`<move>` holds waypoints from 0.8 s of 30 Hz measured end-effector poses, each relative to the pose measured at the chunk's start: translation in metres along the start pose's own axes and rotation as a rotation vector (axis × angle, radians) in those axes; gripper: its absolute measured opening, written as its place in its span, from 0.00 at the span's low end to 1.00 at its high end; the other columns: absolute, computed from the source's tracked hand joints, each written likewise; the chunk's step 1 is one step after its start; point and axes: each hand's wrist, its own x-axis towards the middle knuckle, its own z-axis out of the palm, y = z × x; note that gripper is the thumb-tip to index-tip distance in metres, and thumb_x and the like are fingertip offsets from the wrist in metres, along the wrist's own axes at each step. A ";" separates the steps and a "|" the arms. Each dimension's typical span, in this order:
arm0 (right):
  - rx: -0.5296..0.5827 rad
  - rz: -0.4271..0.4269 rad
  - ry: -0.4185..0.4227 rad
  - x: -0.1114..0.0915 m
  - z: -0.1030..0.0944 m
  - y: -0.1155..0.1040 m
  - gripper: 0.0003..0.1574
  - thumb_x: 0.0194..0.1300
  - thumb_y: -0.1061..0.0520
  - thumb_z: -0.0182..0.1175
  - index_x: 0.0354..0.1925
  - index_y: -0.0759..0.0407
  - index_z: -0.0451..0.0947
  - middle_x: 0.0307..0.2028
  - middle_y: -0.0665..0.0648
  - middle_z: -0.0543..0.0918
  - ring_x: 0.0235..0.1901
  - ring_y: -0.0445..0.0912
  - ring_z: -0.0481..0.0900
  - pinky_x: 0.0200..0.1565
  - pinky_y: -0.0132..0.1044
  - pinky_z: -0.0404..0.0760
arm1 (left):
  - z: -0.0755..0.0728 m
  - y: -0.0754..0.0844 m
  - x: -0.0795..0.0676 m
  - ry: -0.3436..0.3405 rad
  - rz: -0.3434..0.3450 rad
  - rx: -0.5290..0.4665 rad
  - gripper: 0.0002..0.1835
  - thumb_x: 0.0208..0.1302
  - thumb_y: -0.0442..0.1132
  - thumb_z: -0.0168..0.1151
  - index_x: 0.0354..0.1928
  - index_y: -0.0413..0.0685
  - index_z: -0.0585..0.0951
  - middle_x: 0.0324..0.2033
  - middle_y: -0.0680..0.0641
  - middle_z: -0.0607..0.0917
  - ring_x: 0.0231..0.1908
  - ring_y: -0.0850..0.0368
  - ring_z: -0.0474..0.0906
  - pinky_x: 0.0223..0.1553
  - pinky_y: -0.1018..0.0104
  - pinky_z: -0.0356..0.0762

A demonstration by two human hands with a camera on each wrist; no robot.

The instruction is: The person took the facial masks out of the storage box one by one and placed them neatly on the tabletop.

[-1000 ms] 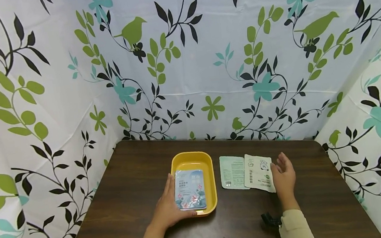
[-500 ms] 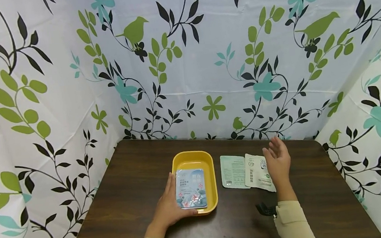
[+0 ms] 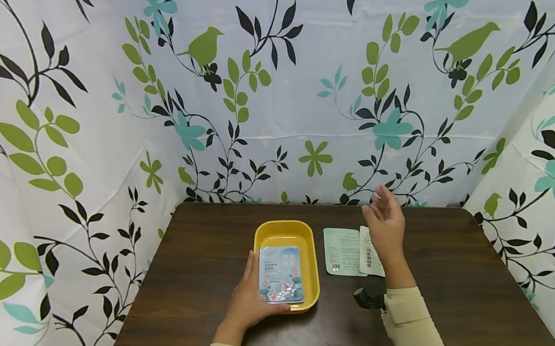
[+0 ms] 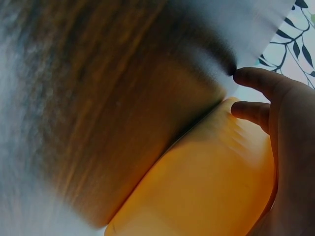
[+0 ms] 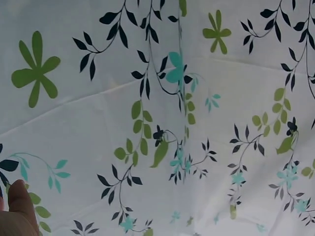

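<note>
A yellow tray [image 3: 308,260] stands on the table with a blue flower-printed sachet [image 3: 280,274] in it. My left hand [image 3: 250,297] holds the tray at its near left corner, fingers along the outer left side and thumb across the front rim. In the left wrist view, fingers [image 4: 251,112] of that hand touch the tray's orange-looking wall [image 4: 197,182]. My right hand [image 3: 387,229] is raised, fingers loosely bent, holding nothing. Beneath it lies a white sachet [image 3: 369,256], partly hidden by the hand, overlapping a pale green sachet [image 3: 341,251].
The dark brown wooden table [image 3: 205,259] runs back to a white curtain [image 3: 271,111] printed with leaves and birds, which also stands at both sides. A black device [image 3: 368,300] sits at my right wrist.
My right hand has lifted away from the right edge of the white sachet and moved left, so it covers part of that sachet. The left hand keeps its place on the tray.
</note>
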 end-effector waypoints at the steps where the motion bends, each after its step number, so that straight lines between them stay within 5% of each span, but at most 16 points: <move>1: 0.004 -0.001 -0.006 -0.001 0.003 -0.002 0.39 0.73 0.63 0.59 0.77 0.54 0.61 0.73 0.57 0.69 0.71 0.52 0.69 0.69 0.32 0.70 | 0.001 0.000 0.000 -0.003 0.000 0.000 0.84 0.25 0.76 0.81 0.83 0.62 0.40 0.83 0.54 0.42 0.74 0.35 0.63 0.67 0.33 0.67; 24: 0.050 0.014 -0.213 -0.035 0.087 -0.007 0.39 0.72 0.63 0.61 0.76 0.57 0.62 0.73 0.60 0.69 0.71 0.58 0.70 0.71 0.51 0.70 | 0.001 0.000 0.000 0.012 0.006 -0.013 0.83 0.26 0.74 0.82 0.83 0.60 0.42 0.83 0.54 0.43 0.74 0.36 0.62 0.68 0.33 0.66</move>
